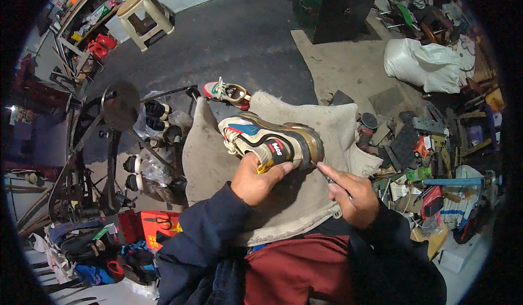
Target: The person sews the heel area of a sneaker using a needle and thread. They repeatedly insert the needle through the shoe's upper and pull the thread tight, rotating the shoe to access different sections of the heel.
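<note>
A beige sneaker [267,141] with blue, black and red patches lies on its side over a light grey cloth [305,212] on my lap. My left hand [255,182] is closed around its ankle opening, thumb over the collar. In my right hand [355,196] is a slim metal tool [329,179], pinched between the fingers. Its tip is near the heel end of the sneaker's sole; whether it touches cannot be made out. The tool's exact kind is mostly hidden by the fingers.
Another sneaker [220,91] lies beyond the cloth. A black metal stand [121,106] and bagged shoes [155,171] are at left. Tools and scraps crowd the right, near a white sack [422,64]. Farther back are a dark green box [332,10] and a plastic stool [144,16].
</note>
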A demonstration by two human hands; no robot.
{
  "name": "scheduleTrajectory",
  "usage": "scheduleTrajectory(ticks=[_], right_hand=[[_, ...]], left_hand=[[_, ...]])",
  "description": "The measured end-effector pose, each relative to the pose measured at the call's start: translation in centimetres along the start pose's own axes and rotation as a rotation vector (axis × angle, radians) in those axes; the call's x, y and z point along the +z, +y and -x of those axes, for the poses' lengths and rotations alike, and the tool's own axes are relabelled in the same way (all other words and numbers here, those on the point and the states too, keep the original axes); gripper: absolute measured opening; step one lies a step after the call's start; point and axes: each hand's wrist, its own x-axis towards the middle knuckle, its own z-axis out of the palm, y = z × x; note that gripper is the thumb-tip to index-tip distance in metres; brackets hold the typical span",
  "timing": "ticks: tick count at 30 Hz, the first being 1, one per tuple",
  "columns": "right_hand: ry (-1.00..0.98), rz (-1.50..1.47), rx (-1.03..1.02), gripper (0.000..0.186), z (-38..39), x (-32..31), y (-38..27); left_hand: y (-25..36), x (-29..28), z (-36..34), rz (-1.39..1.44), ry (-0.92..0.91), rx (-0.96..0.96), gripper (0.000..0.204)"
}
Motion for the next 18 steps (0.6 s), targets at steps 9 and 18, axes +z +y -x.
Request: scheduleTrajectory(ticks=[9, 18], right_hand=[[-0.036, 0.092, -0.009, 0.049, -2.5, -0.1, -1.3], [-0.06, 0.244, -0.103, 0.05, -3.3, -0.3, -1.7]], left_hand=[[0.0, -0.4, -0.2, 0.05, -0.017, 0.058, 0.026], [-0.2, -0.9, -0.2, 0.103, -0.034, 0.009, 0.025]])
